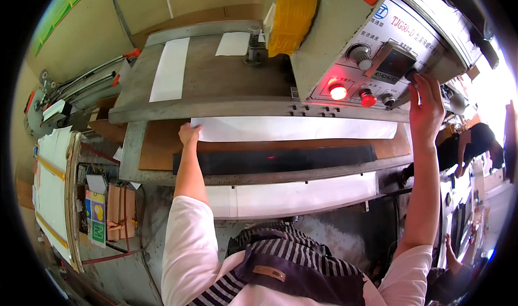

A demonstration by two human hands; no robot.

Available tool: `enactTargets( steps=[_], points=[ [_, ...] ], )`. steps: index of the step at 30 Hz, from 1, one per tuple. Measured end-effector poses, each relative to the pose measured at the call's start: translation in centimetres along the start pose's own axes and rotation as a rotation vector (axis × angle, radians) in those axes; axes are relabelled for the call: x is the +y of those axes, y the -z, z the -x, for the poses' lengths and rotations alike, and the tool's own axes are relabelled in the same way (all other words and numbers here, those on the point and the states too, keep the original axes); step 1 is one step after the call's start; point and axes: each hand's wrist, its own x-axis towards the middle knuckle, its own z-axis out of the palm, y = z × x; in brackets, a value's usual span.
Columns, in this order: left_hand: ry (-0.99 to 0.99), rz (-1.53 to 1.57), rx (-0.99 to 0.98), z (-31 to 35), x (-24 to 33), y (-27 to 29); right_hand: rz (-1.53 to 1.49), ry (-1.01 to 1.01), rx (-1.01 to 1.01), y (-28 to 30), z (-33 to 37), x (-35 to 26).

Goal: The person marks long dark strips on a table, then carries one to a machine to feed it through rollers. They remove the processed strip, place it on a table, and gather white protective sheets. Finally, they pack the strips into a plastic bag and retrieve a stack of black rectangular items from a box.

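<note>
A long white strip of paper or sheet (294, 129) lies under the machine's upper metal plate, on a brown board (156, 144). My left hand (189, 134) pinches its left end, thumb on top. Up at the right, my right hand (427, 109) has its fingertips closed about a black knob (412, 75) on the control panel (372, 52), the knob partly hidden by the fingers. Nearer to me than the white strip lies a long black strip (275, 161). On the panel a red lamp (338, 92) glows beside a red button (368, 98).
Two white sheets, one a long strip (170, 70), rest on the upper plate (226, 79) near an upright spring (252, 46). A stack of white sheets (53, 193) stands at the left, beside cardboard boxes (120, 211). Another person (467, 149) is at the far right.
</note>
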Motion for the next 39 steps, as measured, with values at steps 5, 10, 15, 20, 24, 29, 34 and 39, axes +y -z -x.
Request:
enactTargets(
  steps=[5,10,15,20,24,29,34,39],
  points=[
    [0.046,-0.149,0.017,0.9,2.5,-1.3,0.038,-0.034,-0.019,-0.1,0.6,0.3],
    [-0.001,-0.178,0.073,0.5,1.4,-0.7,0.039,-0.026,0.013,0.1,0.3,0.1],
    [-0.032,-0.075,0.061,0.0,0.5,-1.2,0.035,-0.022,0.007,0.1,0.2,-0.1],
    [-0.139,0.047,0.101,-0.6,-1.1,-1.7,0.006,-0.025,0.001,0.5,0.0,0.2],
    [-0.061,0.235,0.030,0.5,-0.1,0.4,0.011,-0.161,-0.062,0.2,-0.1,0.1],
    [0.322,1.073,-0.279,2.9,0.5,2.9,0.101,-0.227,-0.071,0.3,0.0,0.9],
    [0.440,1.380,-0.455,6.3,-0.5,3.8,-0.199,-0.504,-0.131,-0.7,3.9,-3.1],
    [0.504,1.332,-0.493,12.3,4.2,1.6,-1.314,-0.868,-0.963,-6.3,17.6,-11.6]
  ],
)
